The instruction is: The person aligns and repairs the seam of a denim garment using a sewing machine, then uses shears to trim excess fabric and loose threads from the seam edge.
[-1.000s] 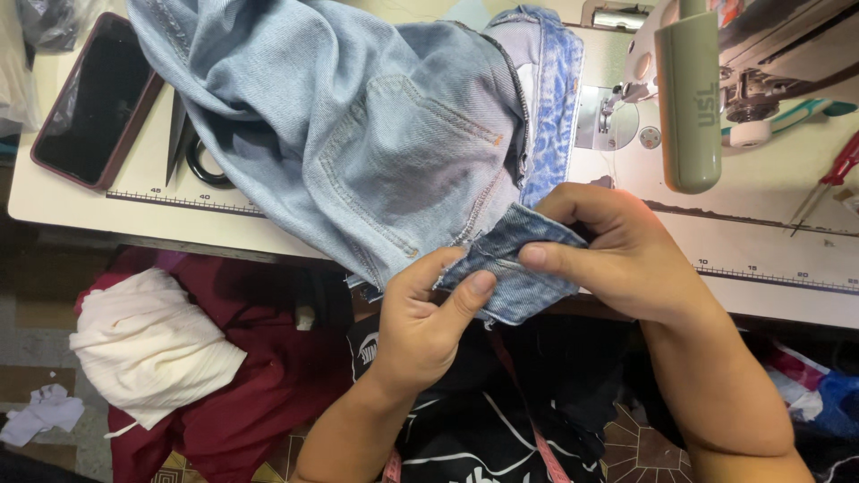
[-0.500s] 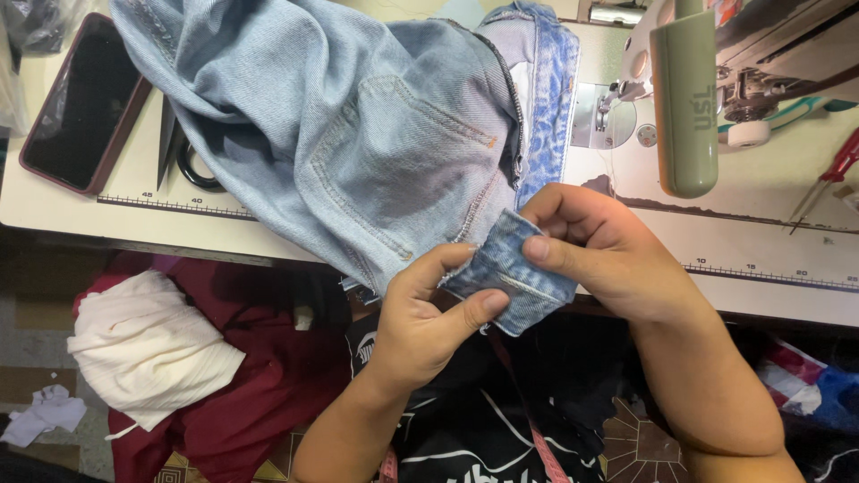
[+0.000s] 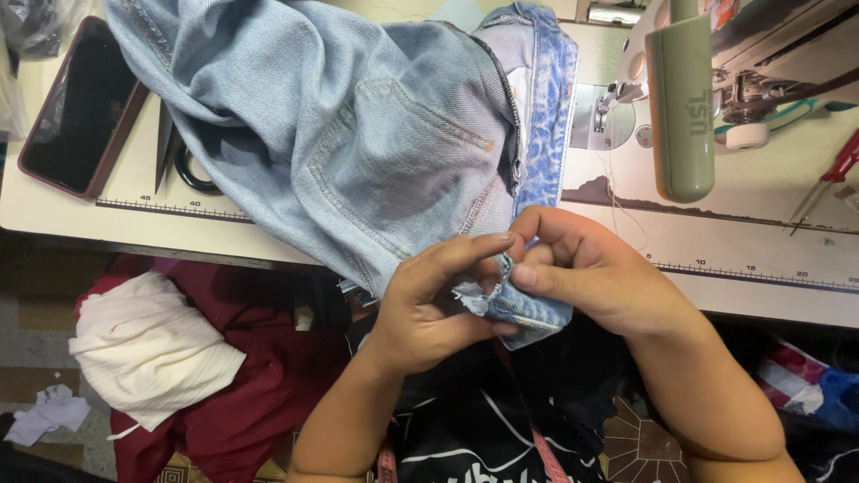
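Note:
A pair of light blue jeans (image 3: 358, 143) lies bunched over the white sewing table (image 3: 752, 259), a back pocket facing up. Its darker blue waistband edge (image 3: 523, 313) hangs off the table's front. My left hand (image 3: 429, 304) pinches that edge from the left, thumb and forefinger closed on the frayed fabric. My right hand (image 3: 599, 277) grips the same edge from the right, fingers curled over it. Both hands meet just below the table's front edge.
A sewing machine (image 3: 716, 80) with a pale green head stands at the back right. A dark phone (image 3: 80, 103) and black scissors (image 3: 183, 156) lie at the left. A red-handled tool (image 3: 828, 179) lies far right. Maroon and white cloth (image 3: 152, 353) is heaped below.
The flat denim piece held between both hands has been folded and bunched tighter. My fingers have closed in on its edge, and the view has shifted slightly.

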